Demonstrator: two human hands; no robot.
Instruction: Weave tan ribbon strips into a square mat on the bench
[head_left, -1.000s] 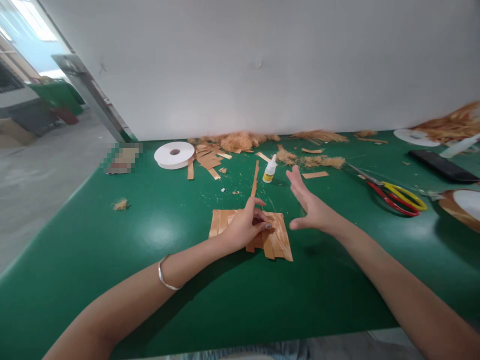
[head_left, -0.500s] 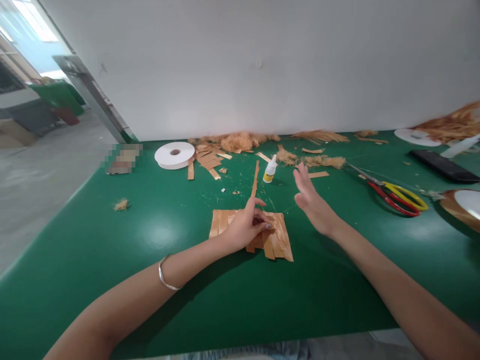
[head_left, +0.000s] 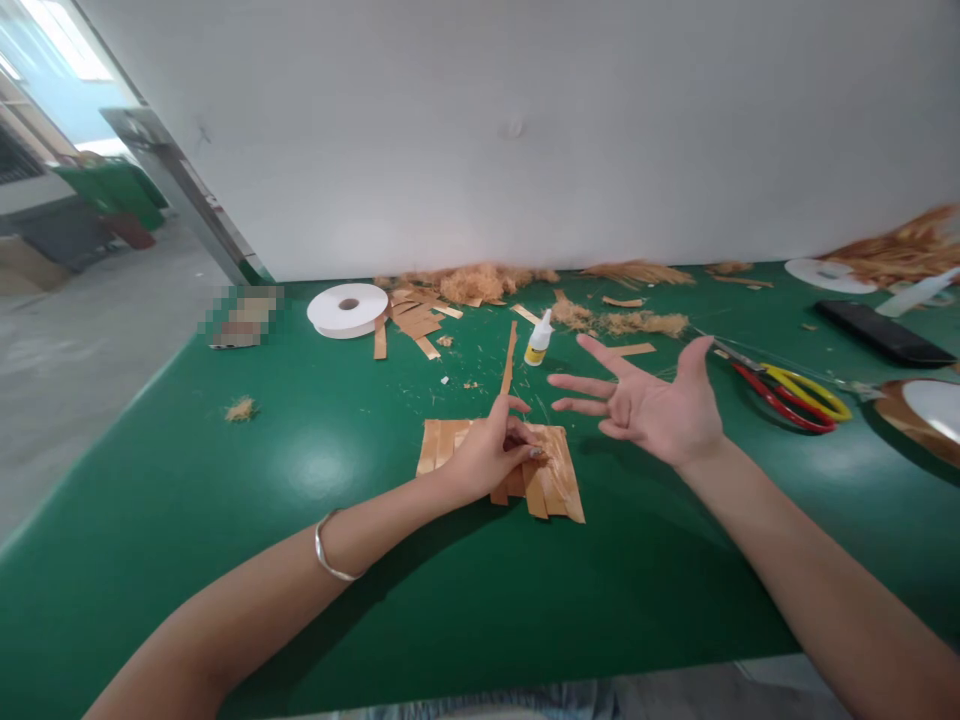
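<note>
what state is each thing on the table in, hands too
left hand: bent over the strip panel, fingertips on it
right hand: open, empty, raised
strip panel: flat, lower edge uneven
bottle: upright, nozzle up
scissors: lying down, handles apart
white roll: on its side face

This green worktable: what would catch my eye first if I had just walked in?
Probably the right hand, palm up with fingers spread, right of the left hand, which rests on a mat of tan strips. Next, the scissors with one red and one yellow handle, farther right. Then the white roll of tape, lying flat toward the back left.
</note>
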